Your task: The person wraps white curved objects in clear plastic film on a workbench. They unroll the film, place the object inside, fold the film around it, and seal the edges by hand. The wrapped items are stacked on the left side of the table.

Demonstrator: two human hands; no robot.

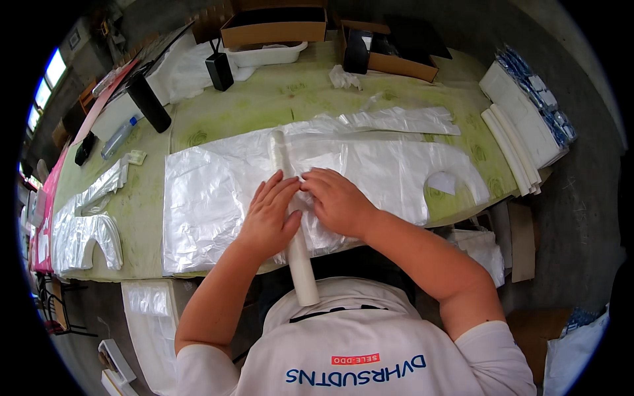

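Observation:
A rolled length of clear plastic film [300, 261] lies across a flat stack of clear plastic bags [214, 204], its near end reaching past the table edge toward my lap. My left hand [269, 211] rests on the roll from the left, fingers stretched over it and thumb against its side. My right hand [338, 203] is closed at the roll's right side, fingertips bent together beside the left fingers. Whatever the right fingers pinch is hidden. The flat bags have a rounded cut-out at their right end.
Folded plastic bags [89, 231] lie at left. Behind them are a clear bottle [119, 138], a black cylinder [148, 102] and a black box-shaped item [219, 70]. Cardboard boxes [274, 32] stand at the back. White rolls [512, 148] and a white stack [522, 112] sit at right.

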